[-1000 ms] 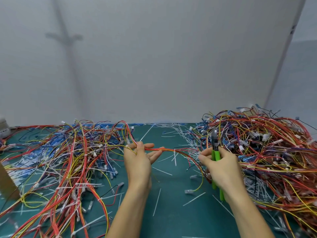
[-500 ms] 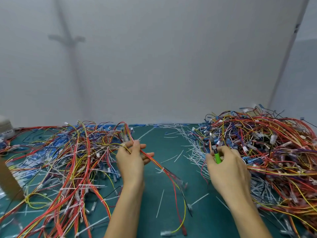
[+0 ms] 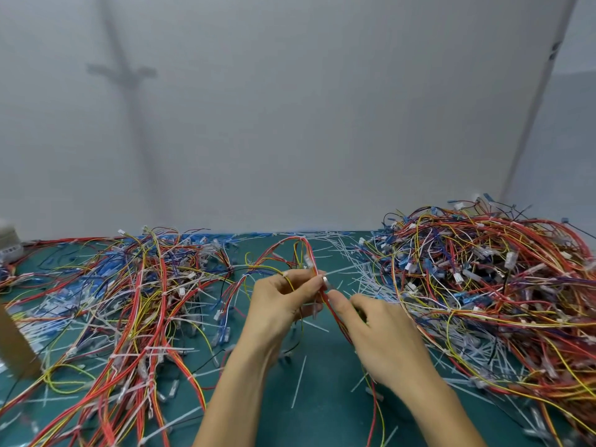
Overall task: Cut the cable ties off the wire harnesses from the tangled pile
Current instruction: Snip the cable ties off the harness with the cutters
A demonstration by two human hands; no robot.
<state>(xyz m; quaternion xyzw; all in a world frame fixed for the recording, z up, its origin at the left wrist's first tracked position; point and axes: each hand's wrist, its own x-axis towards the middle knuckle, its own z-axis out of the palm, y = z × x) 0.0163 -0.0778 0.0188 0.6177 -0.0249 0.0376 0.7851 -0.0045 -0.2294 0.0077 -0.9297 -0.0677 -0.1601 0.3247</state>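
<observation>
Left hand (image 3: pixel 283 304) is curled round a red-and-yellow wire harness (image 3: pixel 332 309), pinched above the green surface (image 3: pixel 329 414) between two heaps. The right hand (image 3: pixel 383 337) is set against the same wires lower down; whether anything is gripped in it cannot be told. The tangled pile (image 3: pixel 483 285) is heaped at the right, looser harnesses (image 3: pixel 129 301) spread at the left.

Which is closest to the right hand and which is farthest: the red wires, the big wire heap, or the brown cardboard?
1. Bundle of red wires, against the right hand.
2. Big tangled wire heap, just to its right.
3. Brown cardboard piece, far left edge.
</observation>
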